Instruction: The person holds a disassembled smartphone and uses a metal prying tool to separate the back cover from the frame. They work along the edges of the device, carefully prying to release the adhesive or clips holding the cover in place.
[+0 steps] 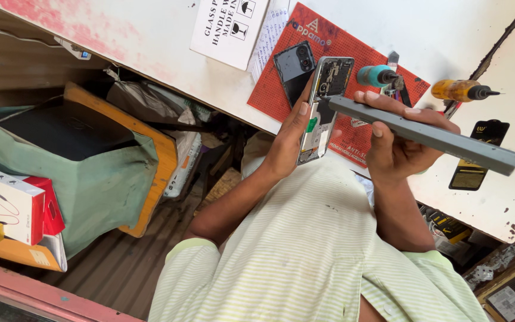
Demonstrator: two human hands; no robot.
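Over the white desk (448,36), left hand (284,146) grips the opened, backless smartphone (323,107) while right hand (391,146) clamps a long grey plastic bar (430,134), which could easily slip and gouge exposed parts.

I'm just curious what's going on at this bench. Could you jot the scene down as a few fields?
Left hand: holds an opened phone
Right hand: grips a long grey bar, its tip at the phone
Mat: red, with a dark back cover and a teal screwdriver
Table: white, an orange screwdriver beside the mat
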